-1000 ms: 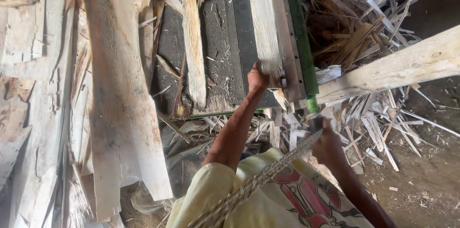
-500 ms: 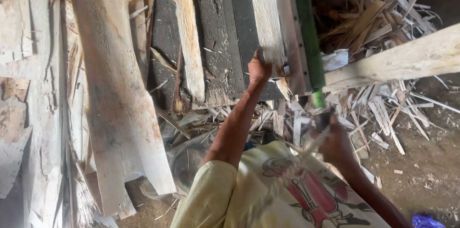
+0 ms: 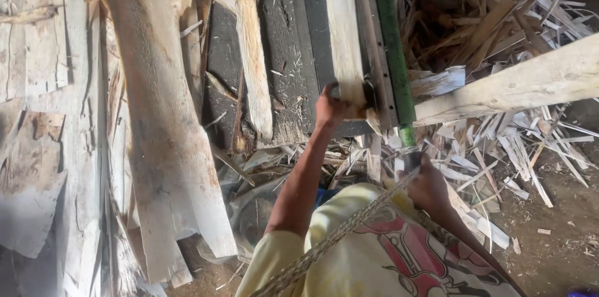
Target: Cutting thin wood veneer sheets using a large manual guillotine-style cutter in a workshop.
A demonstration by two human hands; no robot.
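Pale wooden plank [image 3: 342, 29] lay lengthwise on the dark machine bed [image 3: 293, 53], its near end clasped by the left hand [image 3: 329, 108], fingers curled around it. Just beside it, the right hand [image 3: 427, 186] was closed around the green bar [image 3: 392, 47] at its lower end, above scattered wood offcuts [image 3: 499, 147].

Counted in view: two hands, the left hand [image 3: 329, 110] and the right hand [image 3: 427, 186]. One pale plank [image 3: 343, 29] lay on the dark table [image 3: 281, 35]. One green bar [image 3: 390, 41] ran along its edge. One narrow slab [image 3: 251, 47] rested on the same surface. One broad rough slab [image 3: 159, 116] stood at the left. One long beam [image 3: 518, 85] crossed at the right. One braided rope [image 3: 337, 238] was present. Wood offcuts [image 3: 499, 153] were too many to count.
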